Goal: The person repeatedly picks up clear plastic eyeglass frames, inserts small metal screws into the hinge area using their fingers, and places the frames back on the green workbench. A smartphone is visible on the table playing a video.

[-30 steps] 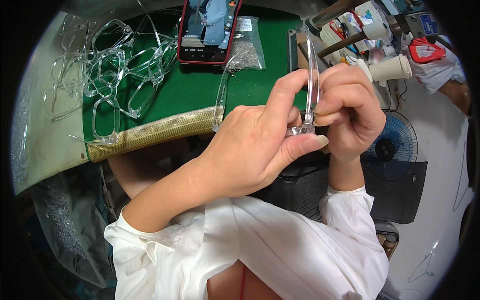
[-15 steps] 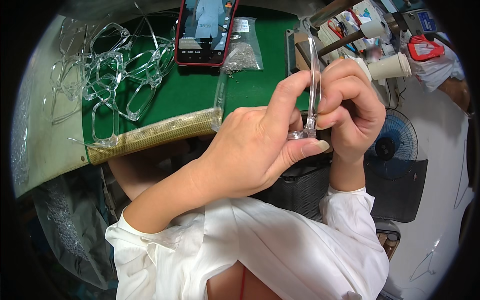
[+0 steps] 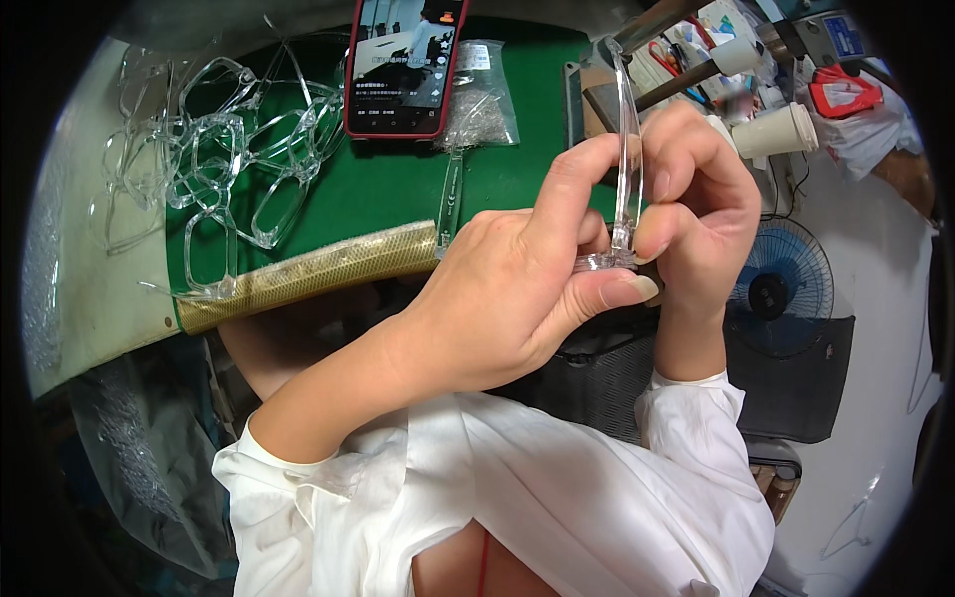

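Clear frame (image 3: 625,149), a transparent plastic eyeglass piece, stands nearly upright between both hands, raised above the near edge of the surface. Its lower end, a small clear block, sits at the meeting point of the fingertips, and its long thin part rises past the knuckles toward the top of the view.

The left hand (image 3: 497,298) comes in from the lower left, forearm angled up across the body, wrist slightly bent. Its fingers are closed on the frame: the thumb presses under the lower block and the index finger reaches up along the left side of the upright part. The right hand (image 3: 696,219) rises from below right, wrist straight, fingers curled over and pinching the frame from the right, thumb against its lower stretch. Both hands touch each other around the piece.

Beyond the hands lies the green surface (image 3: 378,199). A single clear temple (image 3: 450,199) lies on it just left of the left hand. Farther back stands a red phone (image 3: 406,65), with a small bag (image 3: 477,99) beside it. A pile of frames (image 3: 219,159) lies at far left. A fan (image 3: 771,294) sits low at right.
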`<state>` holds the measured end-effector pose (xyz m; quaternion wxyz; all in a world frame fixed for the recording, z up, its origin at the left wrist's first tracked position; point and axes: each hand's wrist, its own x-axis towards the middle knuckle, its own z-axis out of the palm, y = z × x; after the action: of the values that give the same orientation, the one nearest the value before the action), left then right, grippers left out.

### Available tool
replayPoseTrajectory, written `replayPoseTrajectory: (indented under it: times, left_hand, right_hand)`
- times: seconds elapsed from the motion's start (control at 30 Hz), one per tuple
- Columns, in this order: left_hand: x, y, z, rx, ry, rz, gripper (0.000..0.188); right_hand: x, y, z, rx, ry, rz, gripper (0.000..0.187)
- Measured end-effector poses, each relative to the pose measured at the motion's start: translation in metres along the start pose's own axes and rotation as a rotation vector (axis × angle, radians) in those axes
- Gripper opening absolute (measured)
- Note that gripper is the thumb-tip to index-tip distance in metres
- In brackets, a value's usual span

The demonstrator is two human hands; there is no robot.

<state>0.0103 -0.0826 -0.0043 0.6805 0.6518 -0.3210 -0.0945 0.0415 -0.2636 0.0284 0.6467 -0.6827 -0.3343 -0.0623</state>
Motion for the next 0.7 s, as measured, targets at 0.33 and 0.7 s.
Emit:
replayPoseTrajectory:
  times: [0.33,0.7]
  left_hand:
    - [0.041,-0.008,0.014,0.041,0.199,0.148,0.064]
    - [0.127,-0.023,0.029,0.856,0.201,0.329,0.014]
  right_hand:
    - [-0.012,0.002,-0.014,0.182,0.126,0.239,0.022]
    - [0.02,0.003,-0.109,-0.074,0.325,0.129,0.026]
